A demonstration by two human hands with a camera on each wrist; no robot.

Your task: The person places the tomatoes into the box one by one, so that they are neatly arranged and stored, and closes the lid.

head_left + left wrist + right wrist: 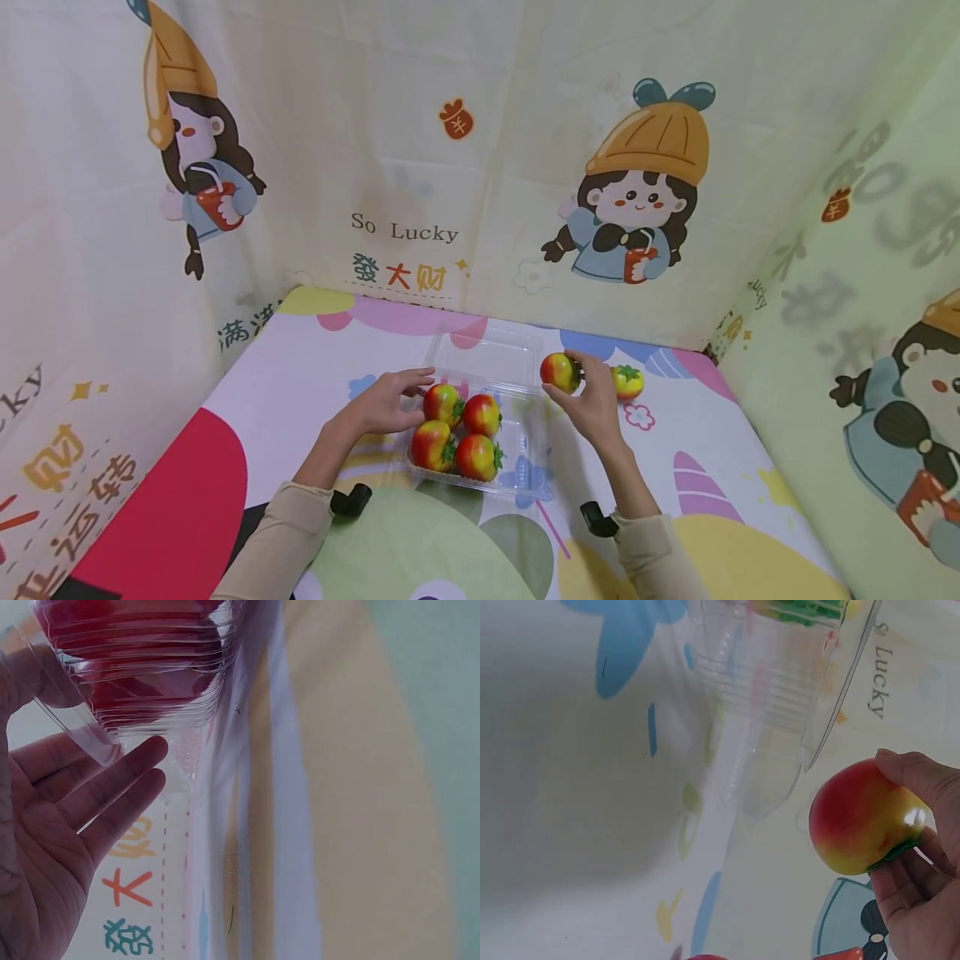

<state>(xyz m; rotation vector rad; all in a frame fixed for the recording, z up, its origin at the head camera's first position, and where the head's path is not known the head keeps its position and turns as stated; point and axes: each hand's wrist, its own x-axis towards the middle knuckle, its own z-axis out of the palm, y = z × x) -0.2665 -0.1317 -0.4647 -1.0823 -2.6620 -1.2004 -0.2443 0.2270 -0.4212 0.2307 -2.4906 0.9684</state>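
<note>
Several red-and-yellow persimmons [432,446] with green leafy tops sit in the left part of a clear plastic box [527,450]. The box's transparent lid [487,354] lies folded back behind it. At the box's left rim is my left hand [387,403], its fingers extended beside the box wall and the thumb overlapping the rim in the left wrist view. Right of the box, my right hand [595,402] grips another persimmon [862,817] between thumb and fingers, raised above the table. Its green top faces the palm side.
One more persimmon [627,382] rests on the table behind my right hand. A patterned cloth [300,400] covers the table, and printed fabric walls [480,167] enclose the back and both sides.
</note>
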